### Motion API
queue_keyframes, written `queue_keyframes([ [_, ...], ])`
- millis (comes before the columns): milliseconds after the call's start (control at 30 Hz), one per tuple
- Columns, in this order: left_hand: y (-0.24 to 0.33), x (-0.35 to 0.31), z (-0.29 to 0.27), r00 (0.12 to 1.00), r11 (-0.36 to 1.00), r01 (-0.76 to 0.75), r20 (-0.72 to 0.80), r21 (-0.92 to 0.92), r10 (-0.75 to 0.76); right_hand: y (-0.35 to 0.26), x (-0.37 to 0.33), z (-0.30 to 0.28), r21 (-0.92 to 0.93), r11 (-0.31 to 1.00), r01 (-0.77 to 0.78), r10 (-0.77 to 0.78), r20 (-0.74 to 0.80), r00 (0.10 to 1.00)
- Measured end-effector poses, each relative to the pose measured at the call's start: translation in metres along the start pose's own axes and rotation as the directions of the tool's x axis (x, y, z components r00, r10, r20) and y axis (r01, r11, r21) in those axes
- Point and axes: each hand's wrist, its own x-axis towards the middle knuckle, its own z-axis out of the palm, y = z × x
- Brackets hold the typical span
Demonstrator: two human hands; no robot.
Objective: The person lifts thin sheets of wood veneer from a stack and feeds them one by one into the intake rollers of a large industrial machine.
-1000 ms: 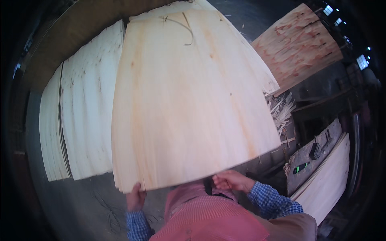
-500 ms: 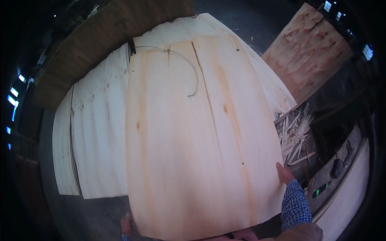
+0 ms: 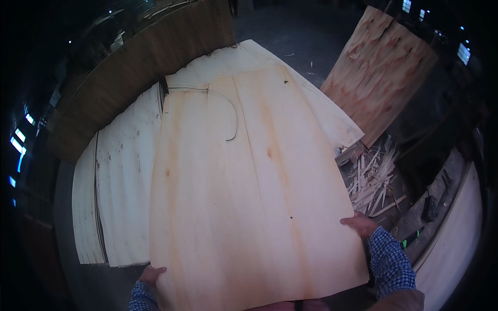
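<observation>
A large pale sheet of wood veneer (image 3: 223, 207) with orange-brown streaks, small knots and a long thin seam spreads in front of me. My left hand (image 3: 151, 275) grips its near left edge, thumb on top and fingers out of sight beneath. On the right edge my right hand (image 3: 360, 224) pinches the same sheet, the thumb lying over the face. A thin curved strand (image 3: 234, 115) rests across the sheet's far part. Under and beyond it lie more pale veneer sheets (image 3: 129, 192), stacked to the left and at the back.
A long brown board (image 3: 140, 78) stands along the far left. At the right back leans a reddish-mottled wood panel (image 3: 381, 70). Wood scraps (image 3: 376, 176) pile up beside the stack. A black-and-green tool (image 3: 412, 237) lies on a ledge at right, next to a pale board (image 3: 451, 233).
My left hand has come up onto the sheet's left edge and taken hold. The right thumb now reaches further over the sheet. The sheet has shifted slightly left in view, its seam narrower.
</observation>
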Motion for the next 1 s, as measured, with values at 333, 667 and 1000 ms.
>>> queue_keyframes([
  [333,-0.092,-0.067,-0.04,0.917,0.923,-0.3,0.195,-0.241,0.349,0.078,-0.208,0.121,-0.205,0.947,0.246,-0.287,-0.201,0.937],
  [667,-0.167,-0.087,-0.03,0.836,0.91,-0.359,0.363,-0.206,0.412,0.189,-0.426,0.182,-0.438,0.855,0.278,-0.456,-0.378,0.806],
  [1000,-0.139,-0.248,0.067,0.55,0.688,-0.689,0.456,-0.227,0.7,0.363,-0.595,0.109,-0.26,0.822,0.507,-0.56,-0.53,0.637],
])
